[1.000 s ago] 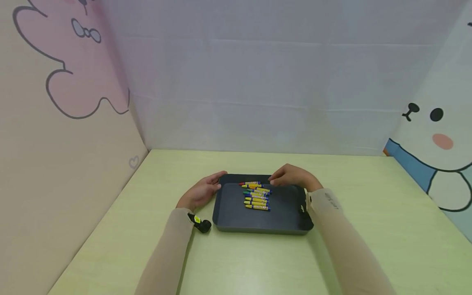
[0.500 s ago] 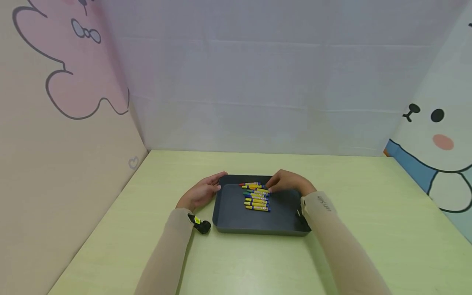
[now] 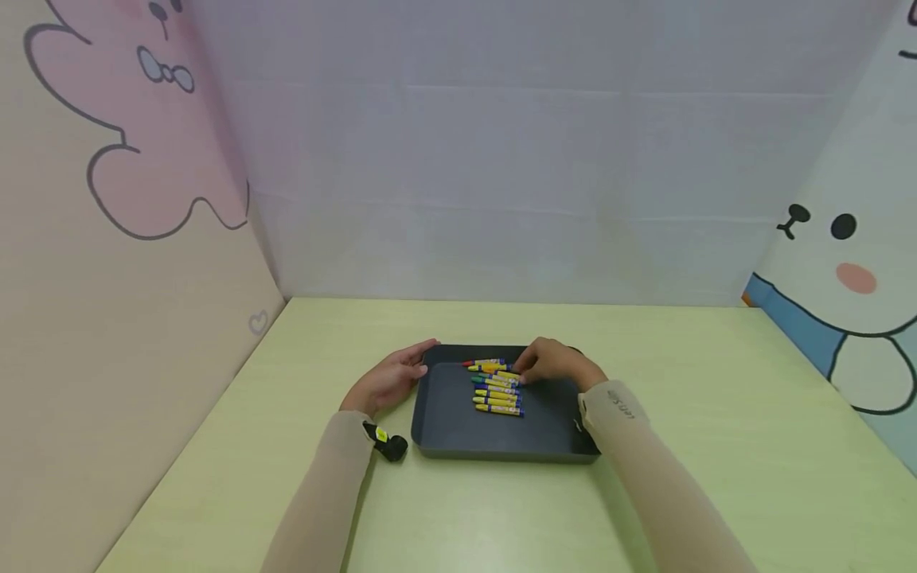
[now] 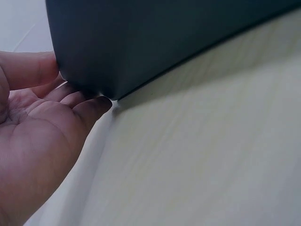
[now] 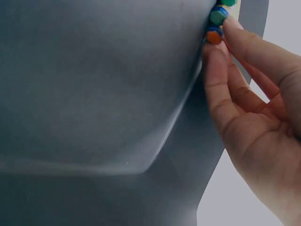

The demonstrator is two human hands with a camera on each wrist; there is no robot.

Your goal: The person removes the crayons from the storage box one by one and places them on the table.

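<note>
In the head view a dark grey tray point(image 3: 451, 430) bears a row of several crayons point(image 3: 499, 401) in yellow wrappers with blue bands. The red crayon point(image 3: 474, 363) lies at the far end of the row. My left hand point(image 3: 384, 382) holds the tray's far left corner, thumb at the side wall and fingers round the corner. My right hand point(image 3: 555, 364) reaches over the tray from the right. Its thumb and fingertips pinch at crayon ends; in the right wrist view they close about the orange crayon point(image 5: 214, 36), with the green crayon point(image 5: 219, 15) at the thumb tip.
The tray stands on a pale yellow-green table point(image 3: 688, 430). A white cloth wall point(image 3: 501, 191) rises behind the table, with cartoon-printed panels at both sides. A small black device point(image 3: 390, 444) sits at the left cuff.
My right hand has moved left and nearer from the tray's far right side to the crayon ends. My left hand stays at the tray's corner.
</note>
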